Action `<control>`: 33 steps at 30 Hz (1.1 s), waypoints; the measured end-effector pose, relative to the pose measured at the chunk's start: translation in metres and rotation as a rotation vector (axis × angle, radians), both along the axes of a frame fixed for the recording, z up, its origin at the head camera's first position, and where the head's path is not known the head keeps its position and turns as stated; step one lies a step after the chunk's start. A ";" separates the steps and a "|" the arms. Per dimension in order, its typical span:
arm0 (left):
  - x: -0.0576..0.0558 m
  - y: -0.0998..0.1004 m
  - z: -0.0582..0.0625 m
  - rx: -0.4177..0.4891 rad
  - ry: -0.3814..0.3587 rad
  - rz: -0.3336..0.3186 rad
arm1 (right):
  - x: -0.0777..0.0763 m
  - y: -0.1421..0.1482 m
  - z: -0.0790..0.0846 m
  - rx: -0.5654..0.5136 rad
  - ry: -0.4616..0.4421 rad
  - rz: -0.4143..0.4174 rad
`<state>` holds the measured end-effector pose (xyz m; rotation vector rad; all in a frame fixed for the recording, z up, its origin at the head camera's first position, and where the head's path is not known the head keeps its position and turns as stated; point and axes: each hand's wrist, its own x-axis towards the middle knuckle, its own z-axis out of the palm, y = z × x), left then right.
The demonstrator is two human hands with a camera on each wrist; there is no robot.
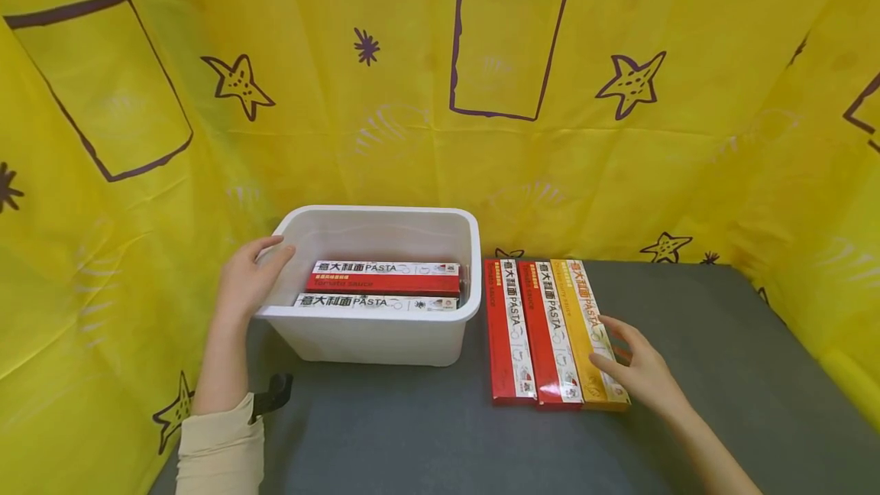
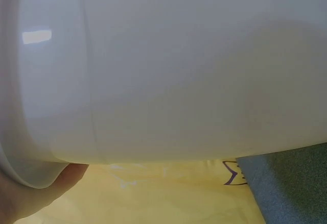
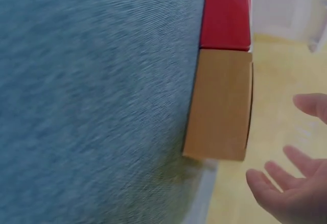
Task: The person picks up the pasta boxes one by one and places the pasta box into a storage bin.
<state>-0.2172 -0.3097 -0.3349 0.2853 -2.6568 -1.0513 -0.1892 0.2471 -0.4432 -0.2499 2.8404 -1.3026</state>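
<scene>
A white plastic bin (image 1: 364,338) stands left of centre, and my left hand (image 1: 249,279) grips its left rim. The left wrist view shows part of that hand (image 2: 38,196) below the rim. Inside the bin lie pasta boxes (image 1: 385,282) with red and white faces; their lower parts are hidden. To the bin's right, two red pasta boxes (image 1: 504,342) and a yellow pasta box (image 1: 579,342) lie side by side. My right hand (image 1: 642,371) is over the yellow box's right side, thumb and fingers spread. In the right wrist view, its fingers (image 3: 263,187) stand apart from the box's end.
Dark grey cloth (image 1: 385,434) covers the table under the bin and boxes. A yellow curtain (image 1: 412,159) with dark star and frame drawings hangs behind and on both sides. A black strap (image 1: 273,396) sits at the left wrist, by a beige sleeve (image 1: 220,449).
</scene>
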 end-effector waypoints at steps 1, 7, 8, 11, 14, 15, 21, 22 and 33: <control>0.000 0.000 0.000 0.000 -0.001 0.001 | 0.001 0.002 -0.001 0.001 -0.003 0.000; 0.000 -0.001 0.000 0.008 -0.009 0.003 | 0.005 0.005 -0.007 0.018 -0.060 0.011; 0.000 -0.001 0.000 0.007 -0.009 0.003 | 0.005 0.006 -0.008 0.021 -0.073 0.014; 0.000 -0.002 -0.001 0.004 -0.004 0.001 | 0.006 0.006 -0.012 0.031 -0.115 0.026; 0.000 -0.002 -0.001 -0.001 -0.004 0.002 | 0.007 0.006 -0.018 0.038 -0.134 0.048; 0.000 -0.002 -0.001 -0.002 -0.005 0.003 | 0.007 0.006 -0.019 0.038 -0.142 0.055; 0.000 0.000 0.000 -0.006 -0.006 0.003 | 0.009 0.005 -0.024 0.025 -0.140 0.085; 0.000 0.000 0.000 -0.008 -0.003 0.003 | 0.010 0.004 -0.024 0.019 -0.132 0.090; 0.000 0.000 0.000 0.001 -0.016 0.008 | 0.008 0.002 -0.027 -0.002 -0.134 0.103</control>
